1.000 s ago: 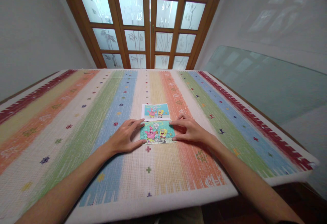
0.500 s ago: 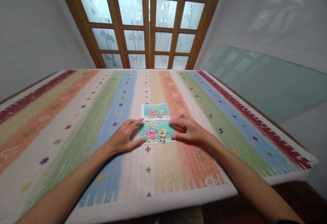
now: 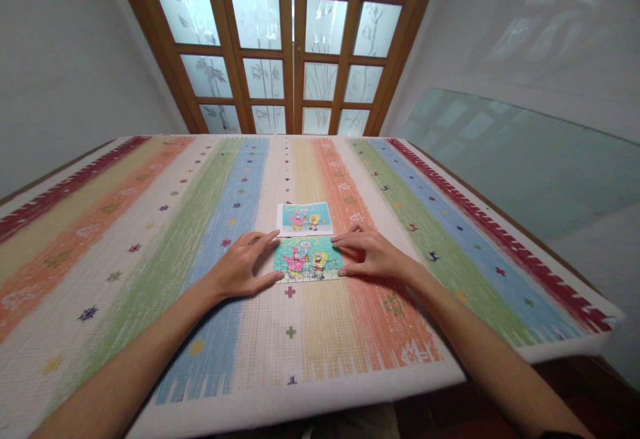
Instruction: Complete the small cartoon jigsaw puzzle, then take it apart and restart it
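A small jigsaw puzzle [image 3: 306, 260], its pieces joined into a rectangle, lies flat on the tablecloth. It shows a pink starfish, a tall pale figure and a yellow sponge character on green. My left hand [image 3: 243, 265] rests at its left side, thumb and forefinger spread apart at the left corners. On the opposite side, my right hand [image 3: 373, 254] has its thumb and fingertips touching the right edge, also spread. Just beyond the puzzle is a picture card [image 3: 306, 219] with a similar scene and a white border. Neither hand visibly pinches anything.
A striped, patterned tablecloth [image 3: 210, 199] covers the wide table. Its near edge hangs in front of me. Wooden doors [image 3: 293, 52] with frosted panes stand behind the far edge, and a greenish glass panel [image 3: 525, 152] leans along the right wall.
Very little differs. The fingertips of both hands have shifted slightly at the puzzle's edges, the right thumb a little outward; puzzle and card look the same.
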Demonstrator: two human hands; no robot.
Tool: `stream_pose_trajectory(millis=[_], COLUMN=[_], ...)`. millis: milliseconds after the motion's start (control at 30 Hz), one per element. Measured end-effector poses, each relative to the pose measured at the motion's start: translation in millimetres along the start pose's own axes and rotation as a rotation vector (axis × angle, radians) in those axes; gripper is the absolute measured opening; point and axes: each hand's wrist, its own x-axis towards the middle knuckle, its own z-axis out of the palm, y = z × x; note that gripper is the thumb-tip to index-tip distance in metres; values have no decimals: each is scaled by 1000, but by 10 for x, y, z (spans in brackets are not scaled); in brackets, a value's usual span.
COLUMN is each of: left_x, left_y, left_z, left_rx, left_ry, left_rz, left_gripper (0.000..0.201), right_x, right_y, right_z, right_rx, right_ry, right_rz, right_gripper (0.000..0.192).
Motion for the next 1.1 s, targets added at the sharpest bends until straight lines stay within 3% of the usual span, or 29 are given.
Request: stream_pose_trajectory(millis=[1100], left_x=[6], left_y=[-14], left_z=[-25], left_rx=[15], left_ry=[3], left_rz=[-6], left_gripper=[77], right_x=[-18], right_y=[19], right_z=[35], right_rx=[-44], right_ry=[-15], right_rz=[73], right_gripper=[53])
